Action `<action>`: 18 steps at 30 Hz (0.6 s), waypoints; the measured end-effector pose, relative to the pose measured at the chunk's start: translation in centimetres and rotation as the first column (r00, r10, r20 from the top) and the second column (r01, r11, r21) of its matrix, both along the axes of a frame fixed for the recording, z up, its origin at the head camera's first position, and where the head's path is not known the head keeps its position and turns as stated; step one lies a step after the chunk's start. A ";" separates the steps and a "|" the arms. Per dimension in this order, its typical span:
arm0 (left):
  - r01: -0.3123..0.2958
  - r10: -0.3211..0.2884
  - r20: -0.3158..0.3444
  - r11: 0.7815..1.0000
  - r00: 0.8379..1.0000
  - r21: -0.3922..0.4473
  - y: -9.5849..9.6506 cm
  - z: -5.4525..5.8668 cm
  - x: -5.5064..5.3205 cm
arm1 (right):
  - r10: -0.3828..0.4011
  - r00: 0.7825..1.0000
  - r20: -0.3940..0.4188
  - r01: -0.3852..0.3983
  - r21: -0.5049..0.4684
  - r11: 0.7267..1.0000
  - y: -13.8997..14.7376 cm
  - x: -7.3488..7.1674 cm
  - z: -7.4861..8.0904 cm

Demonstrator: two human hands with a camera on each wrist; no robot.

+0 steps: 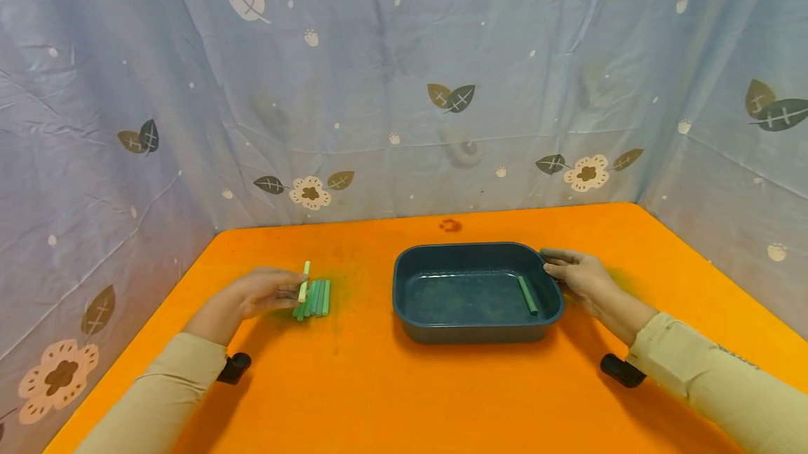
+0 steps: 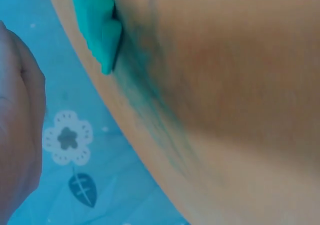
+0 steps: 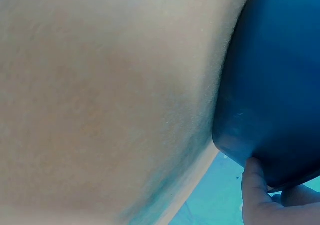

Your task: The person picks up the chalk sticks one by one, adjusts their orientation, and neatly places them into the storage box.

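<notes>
My left hand (image 1: 268, 291) pinches a pale green chalk stick (image 1: 306, 283) by its fingertips, above a row of green chalk sticks (image 1: 323, 298) on the orange table. In the left wrist view part of that hand (image 2: 20, 120) shows at the left edge, near the chalk row (image 2: 97, 27); the pinched stick is out of sight there. A dark blue-grey rectangular dish (image 1: 470, 333) stands right of the middle. Inside it, toward the right end, lies one green chalk stick (image 1: 527, 295). At the dish's right end my right hand (image 1: 583, 282) grips the rim, fingers against the outer wall (image 3: 280, 85).
Green chalk dust marks the orange table (image 1: 353, 398) around the chalk row and by the right hand. A reddish-brown ring mark (image 1: 451, 225) lies behind the dish. Patterned curtains (image 1: 391, 89) enclose the table at the back and both sides.
</notes>
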State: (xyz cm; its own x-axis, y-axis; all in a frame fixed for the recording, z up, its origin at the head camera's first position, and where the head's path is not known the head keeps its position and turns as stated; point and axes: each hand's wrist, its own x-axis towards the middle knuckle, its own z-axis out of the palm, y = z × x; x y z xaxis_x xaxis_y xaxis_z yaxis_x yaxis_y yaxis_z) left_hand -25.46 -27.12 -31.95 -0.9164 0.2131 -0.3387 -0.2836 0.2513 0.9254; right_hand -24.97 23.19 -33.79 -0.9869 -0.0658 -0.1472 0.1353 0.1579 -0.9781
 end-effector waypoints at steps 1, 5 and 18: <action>0.004 -0.004 0.002 1.000 1.000 0.003 0.2 0.0 0.0 | 0.001 1.000 -0.001 -0.001 -0.004 1.000 0.0 0.0 0.0; 0.017 -0.018 0.013 1.000 1.000 0.004 1.2 0.1 0.2 | 0.008 1.000 0.000 -0.008 -0.004 1.000 0.0 0.0 0.0; 0.182 -0.182 0.008 0.981 0.983 0.063 4.3 0.8 -0.2 | 0.002 1.000 0.001 -0.002 -0.002 1.000 0.1 -0.2 -0.1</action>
State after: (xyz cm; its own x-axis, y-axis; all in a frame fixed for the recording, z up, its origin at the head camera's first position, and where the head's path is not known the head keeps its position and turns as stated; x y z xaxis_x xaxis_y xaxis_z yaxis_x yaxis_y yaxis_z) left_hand -25.68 -22.78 -31.16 -0.8557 0.3969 -0.3321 -0.2514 0.2422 0.9371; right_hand -25.16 23.26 -33.86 -0.9867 -0.0681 -0.1479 0.1359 0.1562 -0.9783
